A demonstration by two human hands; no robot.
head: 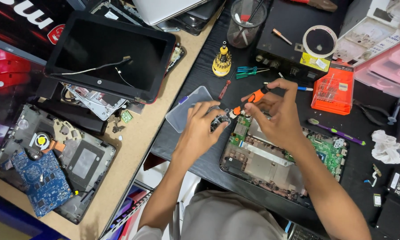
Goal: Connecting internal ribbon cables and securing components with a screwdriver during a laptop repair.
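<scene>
Leftmost, an opened laptop base [53, 164] lies on the desk [137, 133] with a blue board [42, 182] on it, and above it rests a detached screen [109, 55] with loose wires across the glass. Right of the screen sits a clear plastic lid [184, 106]; what it holds, if anything, cannot be told.

Next comes the left hand [202, 129], fingers curled around a small round part [220, 121], pinning it at the upper left corner of the open laptop chassis [280, 162]. The right hand [273, 111] is closed on an orange screwdriver [251, 98], its tip pointing down toward that part. By the look of it, a screw is being worked here: the driver does best held straight on the screw head with light downward pressure, while the left hand keeps the part from turning or lifting. The green board [326, 149] lies just beside the tip, so a slip could scratch it.

Above the hands, a yellow bit holder [221, 61] stands upright, and a mesh cup [246, 20] holds pens or tools. Further right, an orange case [333, 91] carries rows of bits, a tape roll [320, 41] lies on a black box [288, 40], and pink bins [386, 66] sit at the edge, contents unclear.
</scene>
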